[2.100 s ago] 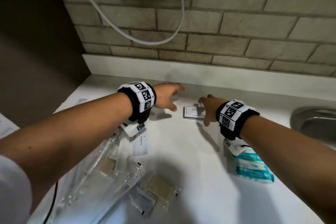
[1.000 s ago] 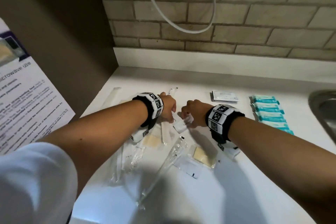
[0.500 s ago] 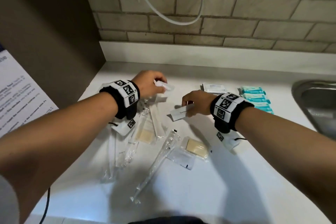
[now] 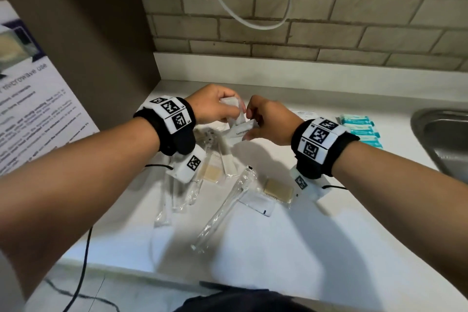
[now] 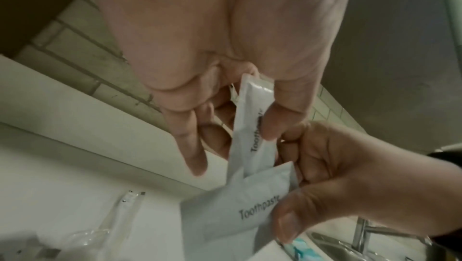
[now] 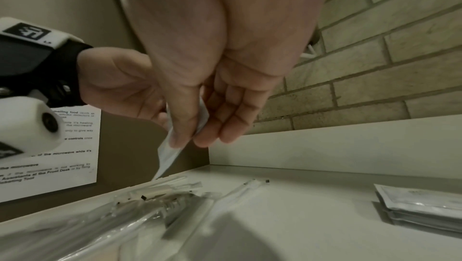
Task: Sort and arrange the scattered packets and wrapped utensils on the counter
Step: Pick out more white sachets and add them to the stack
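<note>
I see the left hand (image 4: 211, 106) pinching one toothpaste sachet (image 5: 252, 119) and the right hand (image 4: 269, 121) pinching a second sachet (image 5: 240, 206), both held above the desk (image 4: 291, 248). Clear-wrapped utensils (image 4: 222, 205) lie below; teal packets (image 4: 361, 130) sit stacked to the right.

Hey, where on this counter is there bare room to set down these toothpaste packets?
Bare counter lies in front, between the wrapped utensils and the sink. A smaller patch lies behind both hands, along the backsplash. It is crowded under the left hand, and the teal packets fill the sink side.
</note>
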`<move>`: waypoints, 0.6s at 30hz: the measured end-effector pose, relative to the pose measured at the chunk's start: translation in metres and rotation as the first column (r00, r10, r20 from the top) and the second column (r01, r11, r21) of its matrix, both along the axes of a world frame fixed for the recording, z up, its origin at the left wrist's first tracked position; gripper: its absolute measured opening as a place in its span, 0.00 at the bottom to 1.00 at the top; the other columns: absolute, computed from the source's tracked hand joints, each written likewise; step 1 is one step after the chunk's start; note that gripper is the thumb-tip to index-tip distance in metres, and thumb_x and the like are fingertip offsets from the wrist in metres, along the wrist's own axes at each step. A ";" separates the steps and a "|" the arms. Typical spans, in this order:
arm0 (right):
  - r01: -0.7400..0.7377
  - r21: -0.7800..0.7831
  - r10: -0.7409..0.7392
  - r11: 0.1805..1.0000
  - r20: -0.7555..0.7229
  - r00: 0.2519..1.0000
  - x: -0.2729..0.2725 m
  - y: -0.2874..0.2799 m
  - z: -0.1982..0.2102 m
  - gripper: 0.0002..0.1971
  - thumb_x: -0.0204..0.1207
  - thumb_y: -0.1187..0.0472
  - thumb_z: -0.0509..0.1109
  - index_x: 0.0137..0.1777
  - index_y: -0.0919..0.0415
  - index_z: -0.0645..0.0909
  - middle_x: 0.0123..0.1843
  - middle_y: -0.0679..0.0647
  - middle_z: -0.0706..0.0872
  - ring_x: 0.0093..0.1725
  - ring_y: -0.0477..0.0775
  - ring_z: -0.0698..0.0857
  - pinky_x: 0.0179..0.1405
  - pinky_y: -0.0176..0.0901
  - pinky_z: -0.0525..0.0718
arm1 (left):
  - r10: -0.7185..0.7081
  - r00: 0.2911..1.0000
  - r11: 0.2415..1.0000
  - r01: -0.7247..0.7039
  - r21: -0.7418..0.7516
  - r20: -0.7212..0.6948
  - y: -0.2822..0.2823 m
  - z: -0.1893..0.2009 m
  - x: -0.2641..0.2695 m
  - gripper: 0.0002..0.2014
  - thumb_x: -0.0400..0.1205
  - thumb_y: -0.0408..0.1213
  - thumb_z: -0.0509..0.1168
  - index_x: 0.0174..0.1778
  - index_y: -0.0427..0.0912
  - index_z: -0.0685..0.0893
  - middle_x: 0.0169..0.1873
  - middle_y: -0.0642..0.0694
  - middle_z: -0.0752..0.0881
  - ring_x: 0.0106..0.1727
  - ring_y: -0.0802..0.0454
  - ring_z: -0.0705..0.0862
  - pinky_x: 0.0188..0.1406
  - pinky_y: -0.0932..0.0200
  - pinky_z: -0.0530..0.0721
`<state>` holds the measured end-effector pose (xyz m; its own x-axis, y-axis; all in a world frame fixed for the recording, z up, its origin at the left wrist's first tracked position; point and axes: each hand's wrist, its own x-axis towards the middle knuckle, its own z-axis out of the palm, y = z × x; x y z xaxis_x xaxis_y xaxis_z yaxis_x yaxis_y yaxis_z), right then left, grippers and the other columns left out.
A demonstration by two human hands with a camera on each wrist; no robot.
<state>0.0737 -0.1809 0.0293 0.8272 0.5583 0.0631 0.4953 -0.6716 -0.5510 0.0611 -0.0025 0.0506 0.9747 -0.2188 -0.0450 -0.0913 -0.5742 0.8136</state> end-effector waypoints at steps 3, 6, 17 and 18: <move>-0.022 0.001 0.022 1.000 0.007 1.000 -0.007 0.000 0.002 0.21 0.63 0.62 0.85 0.45 0.59 0.73 0.30 0.44 0.74 0.28 0.45 0.72 0.27 0.30 0.70 | 0.076 0.997 0.997 -0.076 -0.017 -0.014 0.001 0.001 -0.008 0.14 0.76 0.22 0.67 0.54 0.39 0.81 0.37 0.46 0.85 0.33 0.50 0.85 0.31 0.62 0.87; -0.061 0.013 0.062 0.998 -0.006 0.998 -0.013 0.003 0.006 0.18 0.64 0.60 0.84 0.44 0.58 0.76 0.29 0.42 0.77 0.26 0.40 0.74 0.25 0.27 0.71 | 0.127 0.992 0.992 -0.126 0.028 -0.019 0.010 -0.005 -0.013 0.22 0.74 0.23 0.72 0.61 0.37 0.73 0.37 0.46 0.85 0.31 0.47 0.84 0.26 0.61 0.85; 0.083 0.194 -0.072 0.978 -0.061 0.995 -0.014 0.013 0.010 0.18 0.67 0.59 0.82 0.43 0.59 0.73 0.28 0.50 0.79 0.27 0.55 0.83 0.26 0.40 0.76 | 0.146 0.986 0.976 -0.157 -0.151 -0.077 0.007 -0.006 -0.038 0.14 0.86 0.41 0.61 0.65 0.42 0.85 0.57 0.40 0.89 0.53 0.49 0.86 0.59 0.53 0.81; 0.096 0.173 -0.092 0.980 -0.035 0.995 -0.014 0.014 0.009 0.19 0.67 0.56 0.82 0.42 0.60 0.72 0.28 0.51 0.78 0.28 0.56 0.82 0.27 0.41 0.75 | 0.137 0.985 0.973 -0.154 -0.170 -0.107 0.006 -0.006 -0.041 0.14 0.86 0.43 0.61 0.63 0.42 0.85 0.57 0.38 0.89 0.52 0.47 0.86 0.58 0.50 0.81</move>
<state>0.0595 -0.1666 0.0386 0.8782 0.4603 0.1300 0.4182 -0.6071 -0.6757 0.0199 0.0039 0.0448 0.9899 -0.0880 -0.1114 0.0643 -0.4219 0.9044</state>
